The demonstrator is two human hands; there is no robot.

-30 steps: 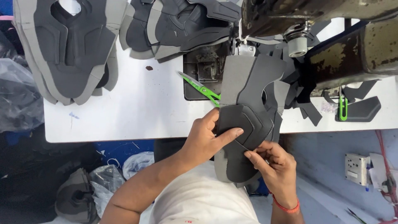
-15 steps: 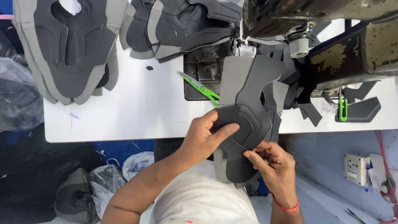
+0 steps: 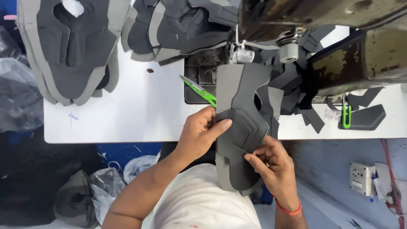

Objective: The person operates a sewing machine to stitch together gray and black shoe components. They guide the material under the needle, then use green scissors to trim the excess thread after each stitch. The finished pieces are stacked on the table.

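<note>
A grey and dark grey padded fabric panel lies lengthwise from the sewing machine at the far side of the white counter, over the near edge and down toward the person's lap. The left hand rests on the panel's left edge just at the counter's rim, its fingers closed on that edge with the thumb on top. The right hand is below the counter's edge, its fingers pinching a seam on the panel's right side; a red band circles that wrist.

Green-handled scissors lie on the counter just left of the panel, touching or nearly touching its edge. At the far left sits a stack of cut panels in the same two greys, and a second heap lies beside the machine. Dark offcuts are scattered right of the panel, and a small green clip rests against a dark curved piece near the counter's right end. Crumpled clear plastic bags lie on the floor at near left. A white wall socket is mounted low at the right.
</note>
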